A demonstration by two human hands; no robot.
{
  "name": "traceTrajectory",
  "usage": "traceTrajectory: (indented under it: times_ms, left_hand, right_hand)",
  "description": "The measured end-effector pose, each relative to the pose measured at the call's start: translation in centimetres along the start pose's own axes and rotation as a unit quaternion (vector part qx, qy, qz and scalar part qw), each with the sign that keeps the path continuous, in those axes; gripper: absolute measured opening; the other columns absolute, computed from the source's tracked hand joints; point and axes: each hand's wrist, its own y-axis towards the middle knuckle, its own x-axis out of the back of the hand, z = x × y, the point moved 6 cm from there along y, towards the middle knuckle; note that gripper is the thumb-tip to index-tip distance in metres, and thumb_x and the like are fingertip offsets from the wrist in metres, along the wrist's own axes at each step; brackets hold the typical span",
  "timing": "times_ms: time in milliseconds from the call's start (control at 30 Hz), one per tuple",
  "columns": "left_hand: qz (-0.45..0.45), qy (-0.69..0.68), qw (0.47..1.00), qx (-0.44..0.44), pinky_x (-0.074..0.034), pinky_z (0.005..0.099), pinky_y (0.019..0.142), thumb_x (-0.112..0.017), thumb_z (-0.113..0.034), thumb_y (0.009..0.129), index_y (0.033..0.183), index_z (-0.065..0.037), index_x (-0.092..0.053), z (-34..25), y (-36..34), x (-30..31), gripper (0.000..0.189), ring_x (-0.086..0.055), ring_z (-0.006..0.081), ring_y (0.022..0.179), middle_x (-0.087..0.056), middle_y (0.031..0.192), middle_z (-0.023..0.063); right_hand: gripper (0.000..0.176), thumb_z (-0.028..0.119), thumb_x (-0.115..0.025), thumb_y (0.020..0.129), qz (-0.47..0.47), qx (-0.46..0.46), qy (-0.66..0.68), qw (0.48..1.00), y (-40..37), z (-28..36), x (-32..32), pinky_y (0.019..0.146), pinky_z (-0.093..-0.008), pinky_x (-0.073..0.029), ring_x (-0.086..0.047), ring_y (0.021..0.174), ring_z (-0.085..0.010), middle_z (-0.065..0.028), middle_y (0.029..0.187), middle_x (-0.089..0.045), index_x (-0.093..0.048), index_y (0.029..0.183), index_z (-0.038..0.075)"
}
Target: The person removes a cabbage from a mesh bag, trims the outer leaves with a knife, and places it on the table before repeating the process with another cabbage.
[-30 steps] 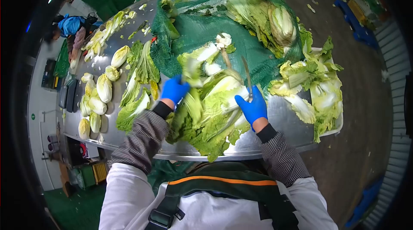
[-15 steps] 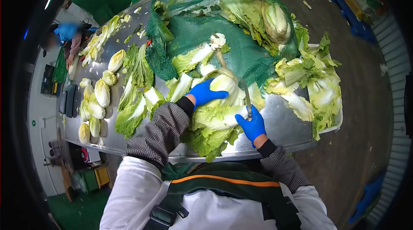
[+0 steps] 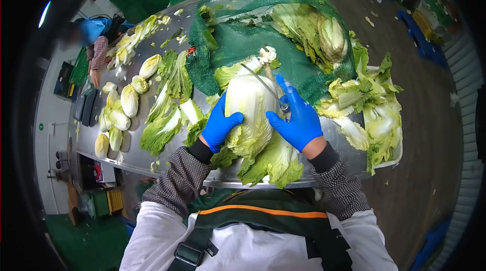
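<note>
Noted cabbage point(image 3: 249, 111) on counter point(image 3: 134, 157), long axis pointing away from body; left hand point(image 3: 220, 125) clasping its left flank; right hand point(image 3: 299, 119) at right flank, closed round knife point(image 3: 260, 82), blade across far end.

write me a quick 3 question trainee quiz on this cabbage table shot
1. True or false: the left hand and right hand are both gloved in blue.
2. Which one holds the knife? A left hand, B right hand
3. What colour is the net lying behind the cabbage?
Key: 1 true; 2 B; 3 green
</note>
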Motion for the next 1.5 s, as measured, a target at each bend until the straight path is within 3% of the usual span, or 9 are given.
traceTrajectory:
  times_ms: [233, 367, 500, 633, 733, 833, 1000, 1133, 1500]
  left_hand:
    - [-0.017, 0.031, 0.999, 0.040, -0.044, 0.0321, 0.094, -0.062, -0.029, 0.088, 0.135, 0.000, -0.040, 3.3, -2.2, 2.0, 0.060, -0.056, 0.0173, 0.107, -0.057, 0.121, 0.0092]
    - [-0.010, -0.338, 0.920, 0.197, -0.043, 0.0379, 0.099, -0.050, -0.046, 0.093, 0.136, -0.005, -0.041, 4.5, -4.9, 1.0, 0.060, -0.055, 0.0221, 0.113, -0.053, 0.130, 0.0116]
    - [0.051, -0.477, 0.858, 0.186, -0.043, 0.0392, 0.099, -0.050, -0.046, 0.093, 0.138, -0.007, -0.039, 3.5, -4.4, -0.5, 0.061, -0.053, 0.0230, 0.116, -0.051, 0.132, 0.0106]
    - [0.009, -0.293, 0.935, 0.197, -0.040, 0.0380, 0.102, -0.048, -0.046, 0.094, 0.139, -0.007, -0.037, 4.1, -3.1, 0.0, 0.061, -0.050, 0.0232, 0.119, -0.050, 0.133, 0.0108]
    - [0.006, 0.011, 1.000, -0.014, -0.044, 0.0325, 0.095, -0.053, -0.038, 0.093, 0.135, -0.004, -0.039, 2.5, -1.7, 0.3, 0.056, -0.054, 0.0172, 0.110, -0.053, 0.125, 0.0084]
    - [-0.013, -0.142, 0.986, 0.090, -0.045, 0.0297, 0.092, -0.054, -0.038, 0.093, 0.133, -0.004, -0.041, 4.8, -2.6, 0.2, 0.054, -0.054, 0.0152, 0.107, -0.054, 0.120, 0.0062]
    - [0.061, -0.436, 0.869, 0.225, -0.048, 0.0321, 0.091, -0.049, -0.044, 0.094, 0.135, -0.005, -0.041, 5.4, -4.4, -0.7, 0.057, -0.059, 0.0165, 0.103, -0.057, 0.121, 0.0082]
    - [-0.067, -0.059, 0.996, 0.010, -0.042, 0.0295, 0.095, -0.055, -0.032, 0.093, 0.136, -0.001, -0.037, 3.9, -2.6, 0.8, 0.055, -0.050, 0.0157, 0.111, -0.051, 0.124, 0.0098]
    - [-0.112, 0.251, 0.955, -0.110, -0.037, 0.0347, 0.101, -0.061, -0.036, 0.088, 0.137, 0.000, -0.035, 1.9, -2.4, -0.7, 0.066, -0.049, 0.0249, 0.119, -0.050, 0.129, 0.0178]
  right_hand:
    - [0.049, 0.027, -0.064, 0.074, -0.022, -0.049, -0.026, 0.998, -0.6, -2.4, -1.5, 0.071, -0.0379, -0.052, -0.065, 0.076, -0.0311, -0.0155, 0.084, -0.065, -0.054, 0.122, 0.020]
    - [0.058, 0.035, -0.068, 0.078, -0.013, -0.131, 0.060, 0.989, 0.8, -13.4, -1.7, 0.077, -0.0353, -0.051, -0.065, 0.085, -0.0270, -0.0158, 0.097, -0.066, -0.052, 0.125, 0.004]
    - [0.081, 0.052, -0.070, 0.076, 0.097, -0.092, 0.107, 0.985, -1.4, -4.2, -2.0, 0.086, -0.0335, -0.047, -0.061, 0.098, -0.0221, -0.0183, 0.109, -0.063, -0.044, 0.134, 0.003]
    - [0.078, 0.043, -0.074, 0.076, 0.089, -0.114, 0.159, 0.977, -2.7, -3.1, -3.2, 0.082, -0.0290, -0.047, -0.058, 0.089, -0.0159, -0.0151, 0.108, -0.060, -0.043, 0.134, 0.002]
    - [0.075, 0.038, -0.075, 0.076, 0.092, -0.115, 0.178, 0.973, -3.5, -3.7, -4.0, 0.081, -0.0285, -0.048, -0.057, 0.088, -0.0151, -0.0124, 0.106, -0.059, -0.043, 0.134, 0.001]
    - [0.063, 0.028, -0.069, 0.079, 0.037, -0.004, 0.154, 0.987, -3.9, -2.8, -4.3, 0.076, -0.0315, -0.050, -0.061, 0.082, -0.0194, -0.0107, 0.097, -0.063, -0.044, 0.133, 0.005]
    - [0.056, 0.034, -0.060, 0.082, 0.010, -0.160, -0.084, 0.983, -3.0, -8.9, -3.0, 0.072, -0.0387, -0.051, -0.064, 0.077, -0.0305, -0.0165, 0.088, -0.066, -0.047, 0.132, 0.013]
    - [0.080, 0.057, -0.067, 0.075, 0.080, -0.090, -0.018, 0.993, -3.5, -3.8, -3.2, 0.078, -0.0326, -0.049, -0.062, 0.087, -0.0250, -0.0162, 0.105, -0.062, -0.043, 0.137, 0.013]
    - [0.068, 0.020, -0.057, 0.074, 0.067, -0.098, -0.111, 0.987, -4.0, -0.7, -3.9, 0.072, -0.0424, -0.051, -0.063, 0.080, -0.0358, -0.0191, 0.091, -0.064, -0.037, 0.138, 0.012]
